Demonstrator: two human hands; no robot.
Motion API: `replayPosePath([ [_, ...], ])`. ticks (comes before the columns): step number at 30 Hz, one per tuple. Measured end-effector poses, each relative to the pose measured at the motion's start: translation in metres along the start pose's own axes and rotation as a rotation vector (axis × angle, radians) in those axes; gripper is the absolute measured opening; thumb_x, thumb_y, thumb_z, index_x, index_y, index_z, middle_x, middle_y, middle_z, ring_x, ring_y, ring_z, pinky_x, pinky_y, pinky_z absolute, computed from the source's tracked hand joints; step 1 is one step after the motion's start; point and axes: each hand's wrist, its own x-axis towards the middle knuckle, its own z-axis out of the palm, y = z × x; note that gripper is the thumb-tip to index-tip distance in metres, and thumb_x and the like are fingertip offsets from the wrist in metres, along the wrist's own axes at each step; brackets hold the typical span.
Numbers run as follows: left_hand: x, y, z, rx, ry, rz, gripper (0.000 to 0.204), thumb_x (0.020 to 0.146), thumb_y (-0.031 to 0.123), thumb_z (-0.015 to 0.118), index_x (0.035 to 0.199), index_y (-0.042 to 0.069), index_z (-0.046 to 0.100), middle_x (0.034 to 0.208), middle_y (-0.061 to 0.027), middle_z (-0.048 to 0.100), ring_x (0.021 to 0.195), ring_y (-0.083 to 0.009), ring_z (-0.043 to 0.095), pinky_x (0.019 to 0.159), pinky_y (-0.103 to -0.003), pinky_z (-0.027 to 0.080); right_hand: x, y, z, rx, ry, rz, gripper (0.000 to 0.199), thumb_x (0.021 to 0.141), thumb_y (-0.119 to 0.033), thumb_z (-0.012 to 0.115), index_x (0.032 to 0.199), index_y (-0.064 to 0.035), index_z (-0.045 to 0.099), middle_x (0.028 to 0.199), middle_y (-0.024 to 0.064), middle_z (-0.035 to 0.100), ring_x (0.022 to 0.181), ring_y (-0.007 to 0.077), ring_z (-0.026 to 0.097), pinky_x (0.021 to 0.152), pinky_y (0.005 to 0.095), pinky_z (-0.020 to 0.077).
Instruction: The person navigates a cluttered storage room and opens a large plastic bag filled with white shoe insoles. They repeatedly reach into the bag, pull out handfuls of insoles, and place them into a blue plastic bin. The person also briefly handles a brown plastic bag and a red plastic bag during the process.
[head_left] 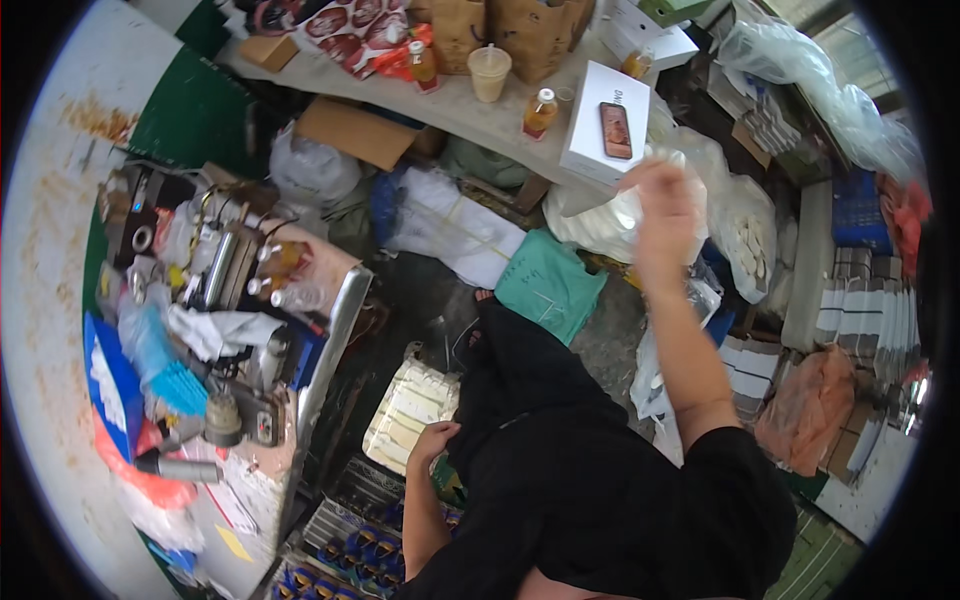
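My right hand (665,205) is stretched out ahead and slightly blurred. Its fingers are closed on the top of a clear plastic bag (600,225) filled with white pieces. My left hand (437,440) is low by my knee, fingers curled, touching the edge of a clear pack of cream-coloured strips (405,410) on the floor. Whether it grips the pack I cannot tell. My black clothing (560,460) fills the lower middle of the view.
A cluttered workbench (330,350) with tools, metal cylinders and blue packets stands at the left. Behind is a table (470,115) with bottles, a cup and a white box (605,125). A green bag (550,285), stacked packs (860,310) and a crate of blue parts (350,550) surround me.
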Motion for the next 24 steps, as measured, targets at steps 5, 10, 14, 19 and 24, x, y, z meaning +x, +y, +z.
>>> replayPosePath([
  [5, 0.031, 0.090, -0.029, 0.055, -0.083, 0.012, 0.025, 0.095, 0.023, 0.071, 0.106, 0.000, 0.076, 0.096, -0.0036, 0.075, 0.091, -0.0124, 0.066, 0.084, -0.029, 0.051, -0.105, 0.254, -0.054, -0.409, -0.202, 0.580, 0.017, 0.097, -0.015, 0.068, 0.094, -0.0005, 0.059, 0.074, 0.0048, 0.065, 0.064, 0.0116, 0.061, 0.061, 0.0288, 0.0486],
  [10, 0.068, 0.163, -0.055, 0.510, -0.085, -0.012, 0.048, 0.093, 0.048, 0.069, 0.088, 0.001, 0.075, 0.073, -0.0089, 0.070, 0.072, -0.0155, 0.068, 0.065, -0.033, 0.051, -0.153, 0.387, -0.023, -0.520, -0.438, 0.907, 0.027, 0.098, -0.020, 0.065, 0.108, 0.0054, 0.065, 0.087, 0.0132, 0.074, 0.066, 0.0167, 0.068, 0.064, 0.0328, 0.0532],
  [14, 0.143, 0.141, -0.043, 0.232, -0.052, -0.130, 0.037, 0.097, 0.040, 0.068, 0.096, 0.003, 0.071, 0.075, -0.0079, 0.070, 0.067, -0.0176, 0.069, 0.065, -0.032, 0.054, -0.183, 0.540, 0.016, -0.667, -0.545, 1.020, 0.043, 0.094, -0.031, 0.071, 0.116, 0.0053, 0.066, 0.105, 0.0188, 0.073, 0.090, 0.0255, 0.070, 0.082, 0.0373, 0.0545],
  [19, 0.345, 0.150, -0.046, 0.133, 0.229, 0.144, 0.028, 0.097, 0.032, 0.069, 0.107, 0.006, 0.071, 0.084, -0.0096, 0.073, 0.078, -0.0209, 0.072, 0.073, -0.035, 0.055, -0.201, 0.750, 0.048, -0.865, -0.446, 0.774, 0.072, 0.083, -0.044, 0.079, 0.129, 0.0088, 0.060, 0.130, 0.0297, 0.062, 0.122, 0.0425, 0.059, 0.106, 0.0451, 0.0464],
  [24, 0.579, 0.165, -0.077, -0.111, 0.610, 0.284, 0.057, 0.096, 0.033, 0.072, 0.135, -0.003, 0.051, 0.132, -0.0213, 0.060, 0.114, -0.0246, 0.063, 0.090, -0.038, 0.052, -0.184, 0.897, 0.108, -0.729, -0.249, 0.989, 0.072, 0.084, -0.045, 0.079, 0.129, 0.0088, 0.060, 0.128, 0.0247, 0.065, 0.122, 0.0350, 0.060, 0.105, 0.0423, 0.0466],
])
